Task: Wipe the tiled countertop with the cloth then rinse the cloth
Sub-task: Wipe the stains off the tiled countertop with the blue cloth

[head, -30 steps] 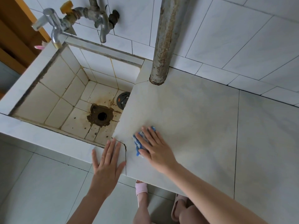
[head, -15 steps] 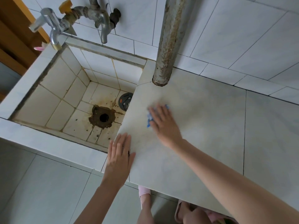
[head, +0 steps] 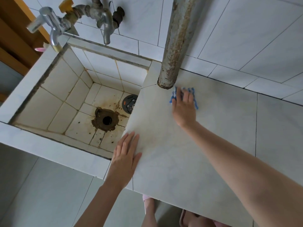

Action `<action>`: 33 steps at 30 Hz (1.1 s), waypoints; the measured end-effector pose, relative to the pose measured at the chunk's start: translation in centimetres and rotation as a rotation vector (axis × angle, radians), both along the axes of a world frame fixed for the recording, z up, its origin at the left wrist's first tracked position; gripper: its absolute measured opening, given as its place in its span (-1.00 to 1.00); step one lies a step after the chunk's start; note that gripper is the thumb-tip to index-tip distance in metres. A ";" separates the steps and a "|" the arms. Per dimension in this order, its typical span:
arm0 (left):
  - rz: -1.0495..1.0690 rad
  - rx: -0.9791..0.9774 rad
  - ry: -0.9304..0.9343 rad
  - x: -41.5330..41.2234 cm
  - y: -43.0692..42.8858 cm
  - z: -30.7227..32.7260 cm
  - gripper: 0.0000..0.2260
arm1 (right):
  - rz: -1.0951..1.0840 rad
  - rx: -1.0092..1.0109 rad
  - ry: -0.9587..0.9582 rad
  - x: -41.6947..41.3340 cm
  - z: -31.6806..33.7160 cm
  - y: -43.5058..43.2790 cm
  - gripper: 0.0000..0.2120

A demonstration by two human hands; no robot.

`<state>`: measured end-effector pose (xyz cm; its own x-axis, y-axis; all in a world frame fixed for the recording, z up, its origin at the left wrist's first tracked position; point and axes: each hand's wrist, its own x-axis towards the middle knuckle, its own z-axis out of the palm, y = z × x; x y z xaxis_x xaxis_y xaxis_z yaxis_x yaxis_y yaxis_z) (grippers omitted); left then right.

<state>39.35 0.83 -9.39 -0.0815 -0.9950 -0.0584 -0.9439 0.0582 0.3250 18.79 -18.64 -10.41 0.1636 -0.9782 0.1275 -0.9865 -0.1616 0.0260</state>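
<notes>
Cloth (head: 183, 96): I see blue and white fabric flat on the countertop (head: 205, 141), just beside the foot of the rusty pipe (head: 176, 41).
Right hand (head: 184, 110): mine lies palm down on the cloth, fingers spread, pressing rather than clenching.
Left hand (head: 125, 158): flat, fingers together, resting at the countertop's corner by the basin.
Basin (head: 54, 82): tiled, stained around an open drain hole (head: 107, 120); a dark round stopper (head: 129, 103) lies in it against the right wall.
Taps (head: 78, 22): two spouts above the basin.
</notes>
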 end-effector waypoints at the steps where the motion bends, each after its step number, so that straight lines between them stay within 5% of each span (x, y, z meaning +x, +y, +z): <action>1: 0.000 -0.002 -0.002 -0.1 0.0 0.0 -0.52 | -0.002 -0.007 -0.078 1.1 0.1 0.7 -0.58; 6: 0.005 0.006 0.018 0.1 0.1 0.0 -0.51 | 0.439 0.059 -0.341 5.4 0.2 5.3 -0.60; 11: -0.019 0.007 0.028 0.6 0.1 0.0 -0.52 | 0.483 0.273 -0.273 6.1 0.6 1.5 -0.41; 18: -0.030 0.039 0.126 1.5 0.2 0.1 -0.52 | 0.270 0.449 -0.233 9.2 1.6 -5.2 -0.51; 23: -0.041 0.050 0.134 1.6 0.2 0.0 -0.52 | 0.104 0.509 -0.458 10.7 2.1 -7.4 -0.61; 33: -0.037 0.047 0.142 1.6 0.2 0.1 -0.53 | -0.101 0.600 -0.500 12.6 2.7 -9.7 -0.48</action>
<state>40.98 1.06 -9.33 -0.1291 -0.9876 -0.0896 -0.8858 0.0742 0.4581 31.35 -28.33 -7.75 0.1329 -0.9104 -0.3917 -0.8689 0.0831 -0.4879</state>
